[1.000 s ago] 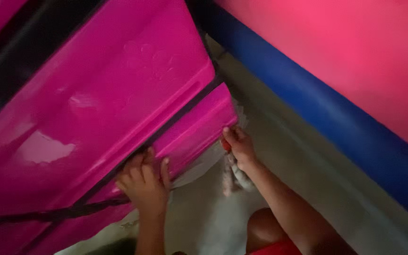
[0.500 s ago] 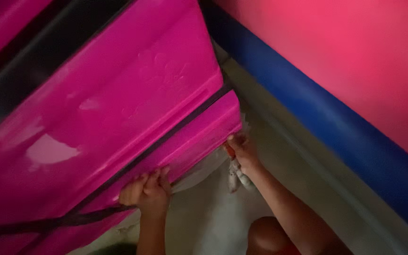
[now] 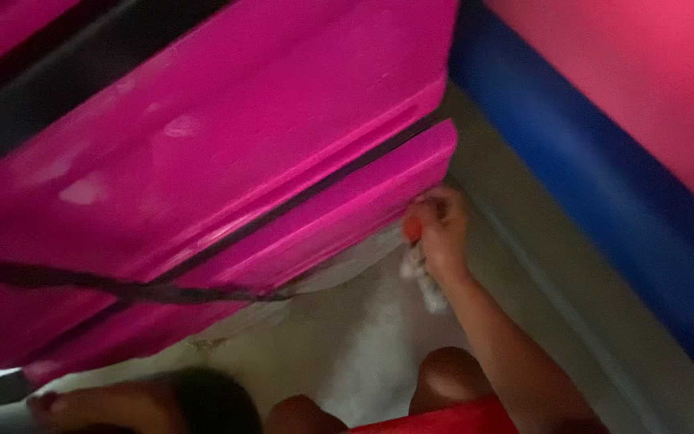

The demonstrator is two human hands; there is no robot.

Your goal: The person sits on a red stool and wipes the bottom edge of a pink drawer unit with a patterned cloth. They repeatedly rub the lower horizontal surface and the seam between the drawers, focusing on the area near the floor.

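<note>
My right hand [image 3: 437, 229] is up at the lower right corner of the bottom magenta drawer [image 3: 339, 221], fingers curled shut around a small orange-red piece [image 3: 413, 229] and a whitish rag [image 3: 423, 277] that hangs below the fist. Hand touches or sits just beside the drawer corner, can't tell which, frame is blurry. Forearm runs down-right out of frame.

My left hand [image 3: 82, 406] is low at the bottom left edge, near the floor, below the cabinet. Too dark and smeared to tell if it's open or closed, or if it holds anything. A dark blurred shape sits right beside it.

The magenta plastic cabinet [image 3: 226, 120] fills the upper left, glossy, tilted in view, with dark gaps between drawer fronts. A thin dark cord [image 3: 122, 288] runs across the lower front. A pale sheet [image 3: 339, 269] pokes out under the bottom drawer.

Right of it, a blue band [image 3: 604, 209] runs along the base of a pink wall [image 3: 644, 72]. Floor [image 3: 363, 345] is pale grey. My knees [image 3: 443, 378] and red shorts [image 3: 451, 419] show at the bottom.
</note>
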